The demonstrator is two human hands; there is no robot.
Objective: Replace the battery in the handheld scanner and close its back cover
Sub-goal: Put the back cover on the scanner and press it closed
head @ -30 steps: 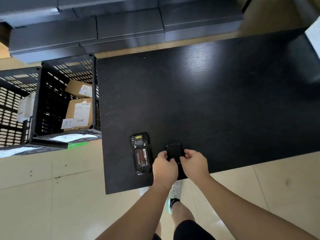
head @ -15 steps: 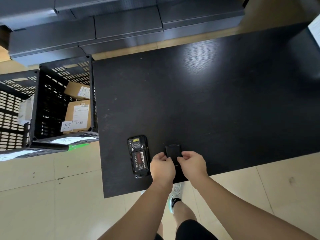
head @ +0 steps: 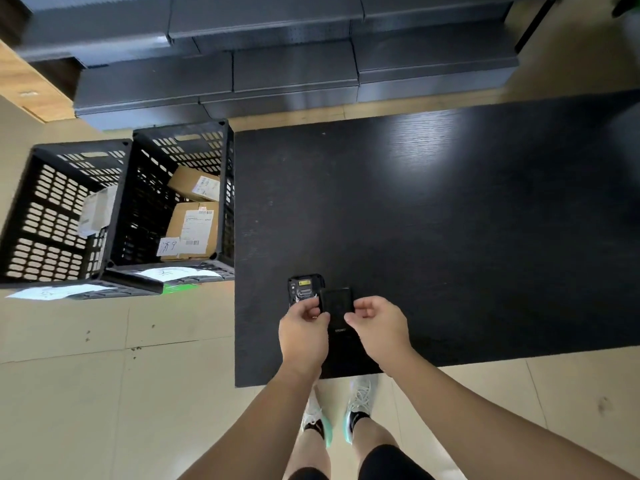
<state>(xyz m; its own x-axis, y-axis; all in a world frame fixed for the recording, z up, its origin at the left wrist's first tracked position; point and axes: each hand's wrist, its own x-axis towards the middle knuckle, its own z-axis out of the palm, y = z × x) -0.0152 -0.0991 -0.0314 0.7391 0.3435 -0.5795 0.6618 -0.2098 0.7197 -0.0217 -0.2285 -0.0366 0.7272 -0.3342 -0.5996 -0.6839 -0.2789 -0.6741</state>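
The handheld scanner lies face down near the front left of the black table, its top end with a yellow label showing. Its lower part is hidden behind my left hand and the back cover. The black back cover is held between both hands, its left edge overlapping the scanner's right side. My left hand pinches the cover's left edge. My right hand curls its fingers on the cover's right edge. The battery bay cannot be seen.
Two black slotted crates stand on the floor left of the table, the nearer one holding cardboard parcels. Dark grey boxes are stacked beyond the table. The table's front edge runs just below my hands.
Both hands have moved the back cover leftward from beside the scanner to overlap it. The scanner's open battery bay, seen before, is now hidden.
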